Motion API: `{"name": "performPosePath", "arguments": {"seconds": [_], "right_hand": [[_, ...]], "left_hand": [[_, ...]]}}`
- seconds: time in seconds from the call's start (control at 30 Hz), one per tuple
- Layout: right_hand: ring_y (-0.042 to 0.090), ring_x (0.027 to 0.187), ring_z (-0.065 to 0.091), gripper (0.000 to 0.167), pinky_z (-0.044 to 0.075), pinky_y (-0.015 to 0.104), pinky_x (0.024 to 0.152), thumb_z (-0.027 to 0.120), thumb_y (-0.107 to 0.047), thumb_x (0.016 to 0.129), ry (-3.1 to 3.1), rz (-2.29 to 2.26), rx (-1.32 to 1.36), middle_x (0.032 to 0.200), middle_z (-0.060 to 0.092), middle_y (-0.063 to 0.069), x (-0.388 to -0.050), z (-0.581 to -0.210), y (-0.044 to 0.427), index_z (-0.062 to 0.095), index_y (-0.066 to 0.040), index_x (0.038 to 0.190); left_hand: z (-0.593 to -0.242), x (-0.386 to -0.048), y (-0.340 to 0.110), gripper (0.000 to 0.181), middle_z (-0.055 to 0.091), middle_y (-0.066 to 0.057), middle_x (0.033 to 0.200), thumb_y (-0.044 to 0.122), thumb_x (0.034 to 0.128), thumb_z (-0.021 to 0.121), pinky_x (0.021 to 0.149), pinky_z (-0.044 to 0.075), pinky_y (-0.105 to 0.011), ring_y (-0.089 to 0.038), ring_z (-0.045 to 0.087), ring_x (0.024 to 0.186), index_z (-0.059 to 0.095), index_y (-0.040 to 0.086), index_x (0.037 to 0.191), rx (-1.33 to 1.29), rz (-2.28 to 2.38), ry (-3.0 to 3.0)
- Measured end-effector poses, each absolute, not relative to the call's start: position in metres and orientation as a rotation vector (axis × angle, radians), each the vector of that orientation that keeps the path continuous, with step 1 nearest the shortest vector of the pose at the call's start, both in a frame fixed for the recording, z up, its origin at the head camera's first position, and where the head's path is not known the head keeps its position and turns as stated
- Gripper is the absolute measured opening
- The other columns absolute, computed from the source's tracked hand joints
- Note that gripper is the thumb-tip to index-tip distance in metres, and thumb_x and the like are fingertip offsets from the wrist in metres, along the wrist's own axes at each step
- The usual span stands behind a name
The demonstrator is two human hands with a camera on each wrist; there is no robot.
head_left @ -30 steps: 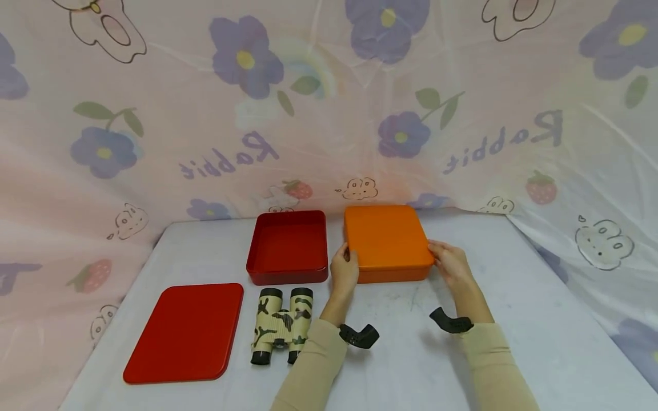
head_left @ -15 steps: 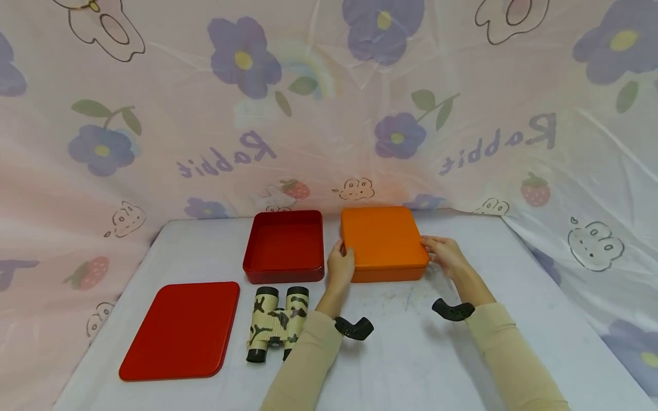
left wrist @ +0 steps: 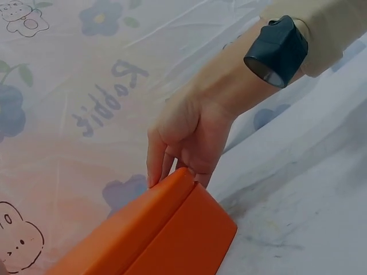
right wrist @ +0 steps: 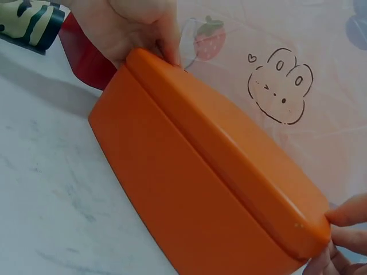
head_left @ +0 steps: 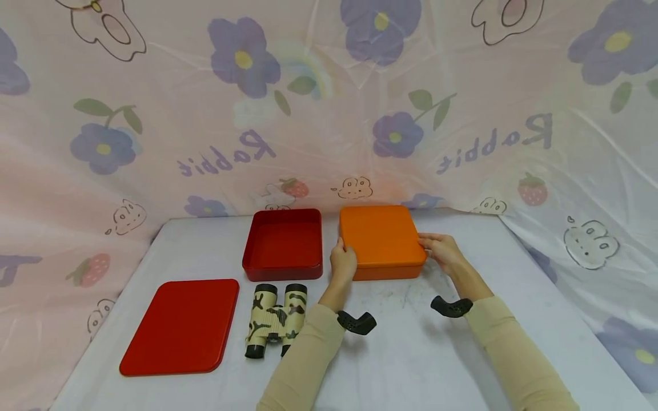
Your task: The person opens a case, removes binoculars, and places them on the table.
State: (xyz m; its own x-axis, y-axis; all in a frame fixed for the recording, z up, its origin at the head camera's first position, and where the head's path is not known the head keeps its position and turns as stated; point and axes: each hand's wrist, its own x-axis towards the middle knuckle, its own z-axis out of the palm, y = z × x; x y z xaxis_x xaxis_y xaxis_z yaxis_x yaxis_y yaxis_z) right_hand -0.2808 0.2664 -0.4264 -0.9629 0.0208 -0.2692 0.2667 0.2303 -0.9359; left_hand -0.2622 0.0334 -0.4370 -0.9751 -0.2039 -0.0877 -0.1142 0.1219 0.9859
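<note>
Fingers (left wrist: 155, 160) curled in on both sides, folks: my left hand (head_left: 343, 262) grips the near part of the orange box's (head_left: 388, 273) left edge, my right hand (head_left: 444, 251) pinches its right edge, so the box sits squarely between them. How hard they squeeze, I can't tell from this far off. The orange lid (head_left: 379, 234) is on, with a thin, even seam beneath it. By my reckoning we're about halfway: one box uncovered, this one not yet, and whatever it holds is hidden.

Outward from the grip now! Just left of the left fingers stands the red box (head_left: 283, 273), lidless, nothing showing inside, leaving those fingers a tight lane. Nearer me and left of those fingers, the binoculars (head_left: 276, 317) lie flat, outside either box, one barrel partly covered by my left sleeve (head_left: 305, 357): mind that elbow. Well off to the left, the red lid (head_left: 180, 328) rests flat on the table (head_left: 401, 365). Beyond the fingertips and both boxes, the patterned cloth (head_left: 319, 114) limits room at the back.
</note>
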Motion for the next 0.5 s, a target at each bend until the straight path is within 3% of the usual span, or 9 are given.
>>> {"name": "performPosePath", "arguments": {"seconds": [0.13, 0.33, 0.43, 0.5], "right_hand": [[-0.01, 0.08, 0.053, 0.053, 0.049, 0.008, 0.074, 0.051, -0.017, 0.098, 2.283, -1.846, 0.278, 0.111, 0.059, -0.008, -0.283, -0.423, 0.265, 0.038, 0.007, 0.143], [-0.007, 0.075, 0.051, 0.052, 0.045, 0.011, 0.067, 0.049, -0.013, 0.098, 2.239, -1.888, 0.275, 0.08, 0.058, -0.024, -0.281, -0.417, 0.266, 0.036, 0.01, 0.143], [-0.007, 0.076, 0.051, 0.054, 0.045, 0.011, 0.066, 0.049, -0.014, 0.098, 2.223, -1.9, 0.251, 0.078, 0.058, -0.025, -0.278, -0.413, 0.267, 0.034, 0.01, 0.144], [-0.008, 0.077, 0.052, 0.054, 0.046, 0.01, 0.068, 0.049, -0.014, 0.098, 2.226, -1.897, 0.235, 0.08, 0.058, -0.026, -0.277, -0.41, 0.268, 0.034, 0.01, 0.144]], "left_hand": [[-0.431, -0.262, 0.035, 0.048, 0.035, -0.021, 0.152, 0.004, 0.0975, 0.035, 0.119, 0.03, -0.045, -0.031, 0.036, 0.143, 0.034, -0.009, 0.143, 0.366, -1.973, -2.328], [-0.423, -0.257, 0.037, 0.048, 0.036, -0.024, 0.151, 0.005, 0.0984, 0.036, 0.118, 0.032, -0.046, -0.032, 0.037, 0.142, 0.033, -0.01, 0.143, 0.31, -1.865, -2.386], [-0.418, -0.255, 0.037, 0.047, 0.037, -0.025, 0.15, 0.003, 0.0977, 0.038, 0.115, 0.036, -0.046, -0.032, 0.042, 0.138, 0.034, -0.011, 0.143, 0.262, -1.842, -2.368], [-0.414, -0.254, 0.036, 0.047, 0.04, -0.024, 0.148, 0.003, 0.097, 0.039, 0.11, 0.043, -0.044, -0.028, 0.052, 0.127, 0.036, -0.011, 0.142, 0.248, -1.819, -2.361]]}}
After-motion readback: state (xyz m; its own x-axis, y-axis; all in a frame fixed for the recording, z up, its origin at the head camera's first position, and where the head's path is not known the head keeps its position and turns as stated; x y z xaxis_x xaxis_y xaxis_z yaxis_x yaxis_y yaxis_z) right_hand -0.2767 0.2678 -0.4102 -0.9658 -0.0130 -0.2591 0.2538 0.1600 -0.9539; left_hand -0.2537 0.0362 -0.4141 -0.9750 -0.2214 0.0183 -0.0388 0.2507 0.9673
